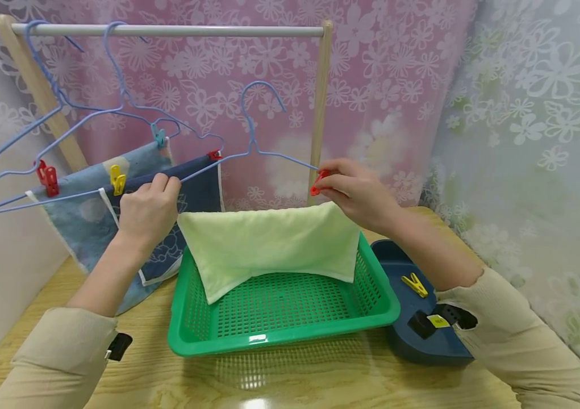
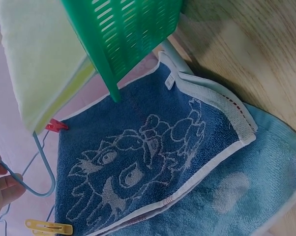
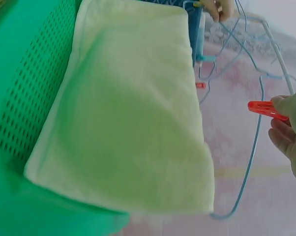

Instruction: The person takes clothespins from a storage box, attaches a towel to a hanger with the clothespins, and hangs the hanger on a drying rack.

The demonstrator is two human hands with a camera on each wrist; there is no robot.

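Observation:
My left hand [image 1: 149, 207] grips the left end of a blue wire hanger [image 1: 251, 128], and its fingers curl round the wire in the left wrist view. A pale yellow-green towel [image 1: 269, 241] is folded over the hanger's lower part, its ends dropping into a green basket [image 1: 284, 341]. By the hanger's right shoulder, my right hand [image 1: 358, 190] pinches a red clothespin [image 1: 318, 183]. In the right wrist view the red clothespin [image 3: 267, 109] shows apart from the towel [image 3: 133, 113]. Whether it touches the wire I cannot tell.
Two more hangers hang on a rack's metal rail [image 1: 167, 30] at left, bearing a light blue towel [image 1: 82, 213] and a dark blue towel [image 1: 197, 199] with clothespins. Right of the basket, a navy tray [image 1: 404, 335] holds a yellow clothespin [image 1: 414, 284]. Floral curtains stand behind.

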